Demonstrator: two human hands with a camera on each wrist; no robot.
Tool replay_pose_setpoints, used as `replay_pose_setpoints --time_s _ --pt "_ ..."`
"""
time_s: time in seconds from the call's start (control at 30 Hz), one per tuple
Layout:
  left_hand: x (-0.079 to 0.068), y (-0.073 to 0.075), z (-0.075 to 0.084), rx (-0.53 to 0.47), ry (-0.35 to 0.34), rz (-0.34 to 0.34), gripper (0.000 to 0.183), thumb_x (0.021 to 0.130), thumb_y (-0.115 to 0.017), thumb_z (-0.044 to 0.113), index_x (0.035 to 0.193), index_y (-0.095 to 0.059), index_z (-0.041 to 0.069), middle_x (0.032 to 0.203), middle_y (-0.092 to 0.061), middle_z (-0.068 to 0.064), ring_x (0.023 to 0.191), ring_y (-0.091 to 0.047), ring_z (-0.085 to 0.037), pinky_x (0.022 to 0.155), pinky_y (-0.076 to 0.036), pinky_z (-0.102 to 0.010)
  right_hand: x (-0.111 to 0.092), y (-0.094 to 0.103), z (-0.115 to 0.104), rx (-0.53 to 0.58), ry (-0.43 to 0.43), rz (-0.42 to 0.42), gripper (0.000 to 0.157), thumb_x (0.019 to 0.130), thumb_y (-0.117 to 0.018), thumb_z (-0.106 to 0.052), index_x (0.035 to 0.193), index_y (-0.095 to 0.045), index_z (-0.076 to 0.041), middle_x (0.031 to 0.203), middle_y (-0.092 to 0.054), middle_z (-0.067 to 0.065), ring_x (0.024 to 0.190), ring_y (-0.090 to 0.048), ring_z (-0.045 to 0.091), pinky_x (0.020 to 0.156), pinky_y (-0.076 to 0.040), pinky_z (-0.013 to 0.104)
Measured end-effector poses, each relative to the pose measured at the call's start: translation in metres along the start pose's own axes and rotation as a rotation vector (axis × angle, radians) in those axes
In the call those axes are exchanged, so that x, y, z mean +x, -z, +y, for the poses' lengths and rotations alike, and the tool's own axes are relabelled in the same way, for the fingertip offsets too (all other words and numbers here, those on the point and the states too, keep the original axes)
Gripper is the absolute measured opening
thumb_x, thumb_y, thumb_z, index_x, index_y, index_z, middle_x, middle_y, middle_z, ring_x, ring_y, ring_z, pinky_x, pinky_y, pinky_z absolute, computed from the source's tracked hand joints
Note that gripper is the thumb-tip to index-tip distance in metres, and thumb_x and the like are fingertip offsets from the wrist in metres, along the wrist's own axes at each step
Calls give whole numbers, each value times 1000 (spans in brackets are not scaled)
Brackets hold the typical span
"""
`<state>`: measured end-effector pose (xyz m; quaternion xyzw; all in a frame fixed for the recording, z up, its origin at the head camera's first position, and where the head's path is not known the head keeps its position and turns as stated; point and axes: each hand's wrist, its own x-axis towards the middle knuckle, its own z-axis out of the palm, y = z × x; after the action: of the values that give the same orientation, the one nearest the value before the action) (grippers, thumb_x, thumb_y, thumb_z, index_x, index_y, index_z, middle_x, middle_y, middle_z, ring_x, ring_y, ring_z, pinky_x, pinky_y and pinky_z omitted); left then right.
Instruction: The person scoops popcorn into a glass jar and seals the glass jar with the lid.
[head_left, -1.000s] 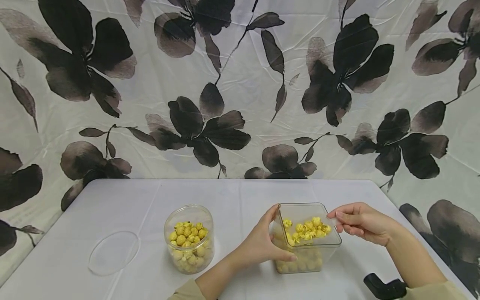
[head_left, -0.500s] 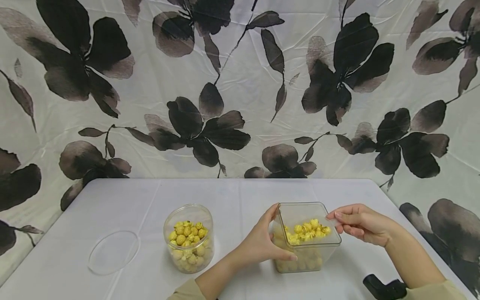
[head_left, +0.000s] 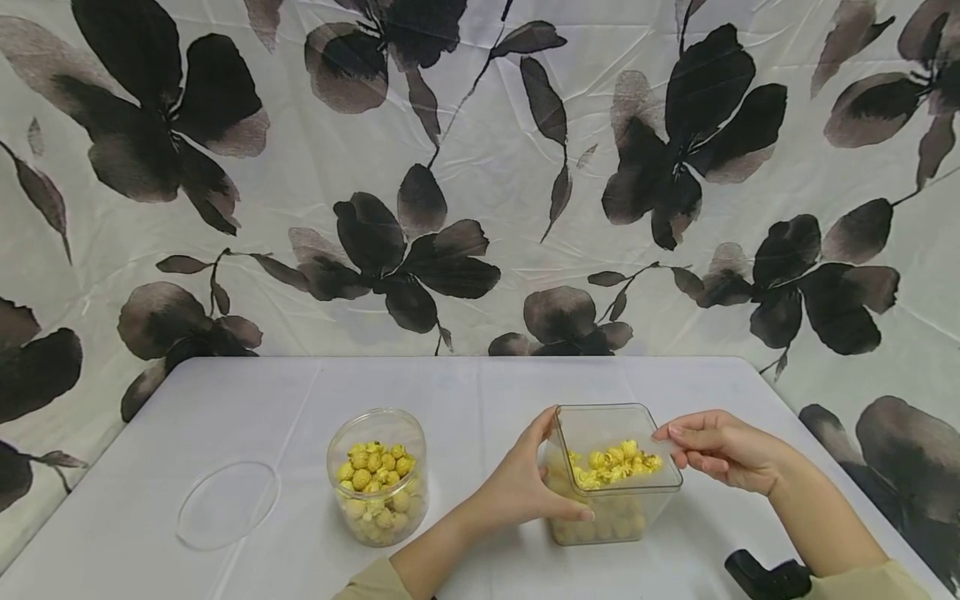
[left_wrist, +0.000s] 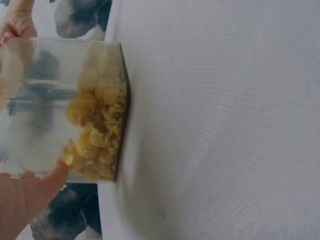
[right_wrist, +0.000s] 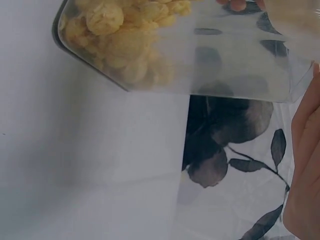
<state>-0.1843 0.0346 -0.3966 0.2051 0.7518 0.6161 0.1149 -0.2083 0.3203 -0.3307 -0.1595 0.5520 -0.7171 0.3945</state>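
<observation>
A clear square container (head_left: 630, 492) with yellow popcorn (head_left: 615, 464) inside stands on the white table. My left hand (head_left: 517, 483) grips its left side, thumb across the front wall and fingers at the far side. At the right rim my right hand (head_left: 731, 450) pinches a pale translucent piece (right_wrist: 295, 25) between thumb and fingers; its exact kind I cannot tell. Through the wall in the left wrist view, popcorn (left_wrist: 100, 135) fills the lower part, with the left thumb (left_wrist: 55, 182) against the plastic.
A round clear jar (head_left: 378, 517) of popcorn stands open left of the left forearm. Farther left lies a clear round lid (head_left: 228, 506). A black curved object (head_left: 765, 575) sits by the right sleeve. Floral cloth (head_left: 450, 167) hangs behind the table (head_left: 480, 383).
The popcorn in the square container has shifted: a piece near the left wall no longer shows and the heap sits slightly lower. Both hands stay nearly in place.
</observation>
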Motion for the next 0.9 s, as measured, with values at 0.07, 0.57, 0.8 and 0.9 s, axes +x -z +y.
replay_pose_setpoints --time_s 0.07,0.57,0.8,0.9 --pt "0 0 0 -1 1 2 114 61 -88 21 148 -16 26 149 -25 -2 137 -23 -20 100 -40 -44 0 0 0 11 -6 -1 24 98 -44 -6 107 -66 -3 80 -67 2 57 -52 -3 52 -41 5" --pt "-1 0 -1 4 -6 2 114 61 -88 22 148 -15 27 149 -23 -1 138 -21 -20 100 -39 -44 0 4 0 169 -42 -43 25 99 -43 -7 110 -65 -1 83 -69 5 65 -62 -1 57 -46 6" --pt "0 0 -1 2 -3 -5 114 62 -88 23 149 -14 26 150 -23 -1 138 -21 -21 101 -39 -45 0 9 2 207 -32 -69 26 100 -41 -7 110 -65 -2 86 -69 6 68 -63 0 57 -46 6" --pt "0 -1 0 3 -4 -3 114 62 -88 23 149 -15 27 150 -24 -1 138 -21 -21 101 -39 -44 0 12 3 202 -20 -68 25 99 -42 -7 110 -65 -2 85 -69 5 66 -62 -2 56 -46 6"
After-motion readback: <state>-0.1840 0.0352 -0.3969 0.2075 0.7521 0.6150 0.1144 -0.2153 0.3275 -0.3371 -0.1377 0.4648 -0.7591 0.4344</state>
